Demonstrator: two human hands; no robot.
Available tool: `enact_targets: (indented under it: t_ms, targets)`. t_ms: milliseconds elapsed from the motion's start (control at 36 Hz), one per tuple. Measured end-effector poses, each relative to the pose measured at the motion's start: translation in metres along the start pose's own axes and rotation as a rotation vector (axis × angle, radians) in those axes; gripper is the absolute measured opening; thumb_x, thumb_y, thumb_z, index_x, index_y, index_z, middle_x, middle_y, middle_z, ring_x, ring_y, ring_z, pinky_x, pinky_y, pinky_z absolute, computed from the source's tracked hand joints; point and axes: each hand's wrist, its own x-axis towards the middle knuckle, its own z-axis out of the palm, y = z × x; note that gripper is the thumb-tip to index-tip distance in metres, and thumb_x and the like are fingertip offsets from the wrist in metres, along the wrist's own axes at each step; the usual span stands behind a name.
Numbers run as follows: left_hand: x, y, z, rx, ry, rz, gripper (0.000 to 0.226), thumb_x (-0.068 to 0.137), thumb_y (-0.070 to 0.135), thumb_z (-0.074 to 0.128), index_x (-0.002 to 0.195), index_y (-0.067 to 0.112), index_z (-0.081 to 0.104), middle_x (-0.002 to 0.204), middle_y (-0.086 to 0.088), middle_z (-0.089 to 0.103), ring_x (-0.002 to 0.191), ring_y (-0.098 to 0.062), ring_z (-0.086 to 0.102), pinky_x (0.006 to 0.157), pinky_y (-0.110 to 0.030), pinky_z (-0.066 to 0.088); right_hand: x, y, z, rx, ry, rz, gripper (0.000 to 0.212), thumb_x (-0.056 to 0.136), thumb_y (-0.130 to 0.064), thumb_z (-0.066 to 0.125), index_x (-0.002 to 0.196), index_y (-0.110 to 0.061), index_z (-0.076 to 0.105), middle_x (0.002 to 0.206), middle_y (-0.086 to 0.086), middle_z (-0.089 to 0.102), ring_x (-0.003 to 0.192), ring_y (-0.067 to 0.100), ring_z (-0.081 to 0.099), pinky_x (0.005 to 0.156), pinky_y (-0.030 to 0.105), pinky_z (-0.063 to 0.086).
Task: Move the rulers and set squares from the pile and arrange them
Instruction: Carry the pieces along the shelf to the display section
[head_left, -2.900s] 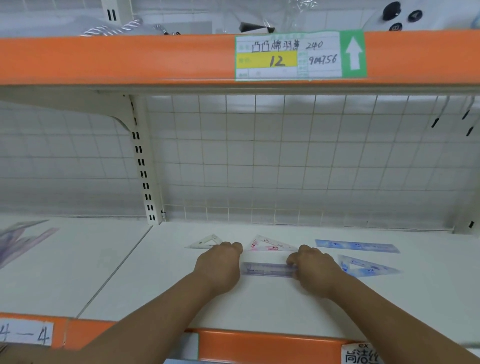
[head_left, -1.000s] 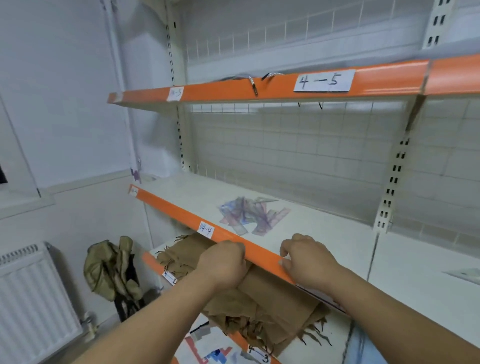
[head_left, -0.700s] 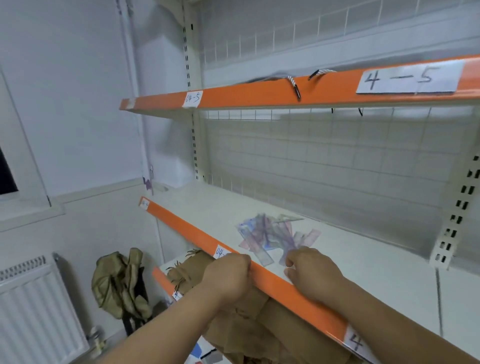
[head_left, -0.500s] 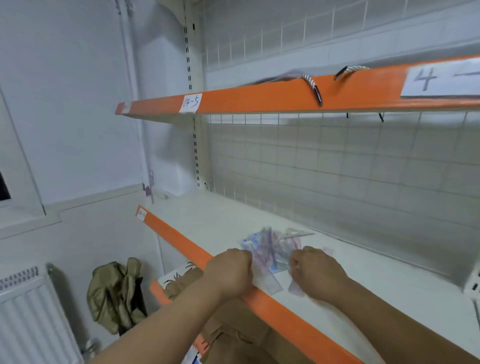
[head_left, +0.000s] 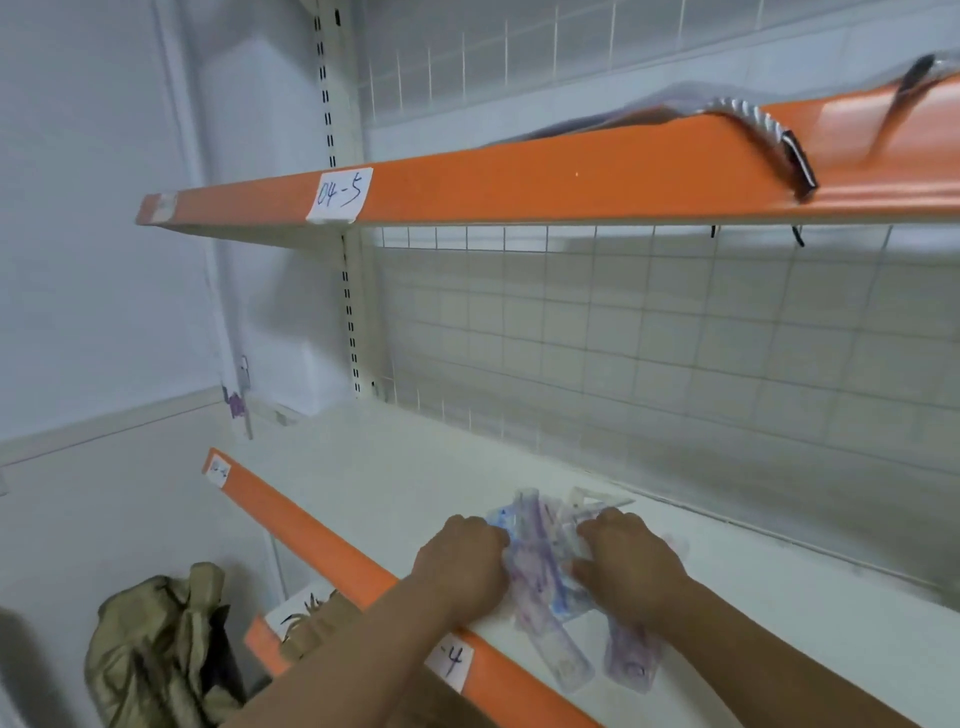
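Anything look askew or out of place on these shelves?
Yes. The rulers and set squares lie in a jumbled heap, crossing at odd angles, two rulers poking toward the lower shelf's front edge. The left hand and right hand touch it. A striped cord also droops over the upper shelf's orange lip.

We see fairly bright, soft, cool light. It comes from above & in front: the upper shelf (head_left: 519, 182) throws a broad shadow on the mesh (head_left: 649, 291) behind. Motion blur thruout: cord (head_left: 748, 111) at top right is smeared, pile (head_left: 540, 566) markings unreadable. Wide-angle lens bends shelf edges twd the corners.
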Motion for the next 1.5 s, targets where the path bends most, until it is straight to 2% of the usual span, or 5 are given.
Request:
enact_targets:
  t_ms: [417,639,806,1333,1500]
  targets:
    - [0.053,-0.01,0.006,-0.176,-0.051,0.144,0.063,0.083,0.038,0.064,0.137,0.014,0.041,0.131,-0.009,0.051,0.12,-0.025,0.049,0.098,-0.034,0.044,0.003,-0.012,0.0,-0.108,0.16,0.102,0.012,0.079,-0.008,0.053,0.08,-0.018,0.06,0.098,0.008,0.063,0.1,0.028,0.055,0.076,0.032,0.045]
    - [0.056,0.003,-0.014,-1.132,-0.236,-0.011,0.045,0.088,0.031,0.067,0.126,0.01,0.053,0.104,-0.005,0.066,0.083,-0.013,0.064,0.065,-0.02,0.049,0.011,-0.027,-0.026,1.304,0.469,0.531,0.025,0.097,-0.003,0.045,0.072,-0.005,0.052,0.058,0.009,0.051,0.046,0.014,0.048,0.046,0.023,0.043]
    - [0.051,0.007,-0.022,-1.316,-0.269,0.059,0.014,0.096,0.017,0.057,0.089,0.009,0.064,0.072,-0.002,0.069,0.057,-0.007,0.061,0.055,-0.018,0.048,0.006,-0.038,-0.032,1.604,0.351,0.439,0.02,0.097,-0.002,0.047,0.079,0.001,0.055,0.063,0.013,0.066,0.053,0.015,0.066,0.049,0.022,0.052]
    - [0.048,-0.003,-0.034,-1.218,-0.096,0.06,0.025,0.1,0.022,0.049,0.087,0.009,0.066,0.058,0.003,0.061,0.052,-0.009,0.05,0.055,-0.02,0.043,0.01,-0.041,-0.035,1.588,0.522,0.379,0.013,0.095,-0.013,0.055,0.085,-0.006,0.061,0.078,0.007,0.068,0.056,0.01,0.061,0.05,0.019,0.049]
    - [0.045,0.005,-0.043,-1.365,-0.16,-0.031,0.049,0.092,0.059,0.04,0.097,0.017,0.065,0.097,-0.004,0.068,0.089,-0.018,0.066,0.08,-0.03,0.053,0.009,-0.029,-0.024,0.143,0.879,-0.033,0.015,0.088,-0.016,0.055,0.092,-0.02,0.069,0.076,-0.002,0.066,0.063,0.018,0.061,0.049,0.028,0.05]
